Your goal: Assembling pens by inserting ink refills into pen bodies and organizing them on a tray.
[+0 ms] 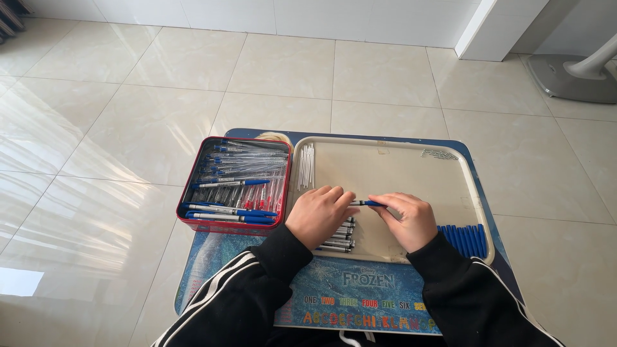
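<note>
My left hand (318, 215) and my right hand (406, 218) meet over a beige tray (385, 164), together gripping a pen (365, 203) with a blue end held level between them. Just under my left hand lies a stack of clear pen barrels (339, 239). A row of blue pen caps (464, 239) rests at the tray's front right, beside my right wrist. Thin white refills (306, 167) lie along the tray's left edge. Small metal springs (439, 154) sit at its far right corner.
A red tin (193, 183) holding several clear pens with blue caps stands left of the tray. Both rest on a small blue printed table (360, 292) over a glossy tiled floor. A grey stand base (572, 77) is at the far right.
</note>
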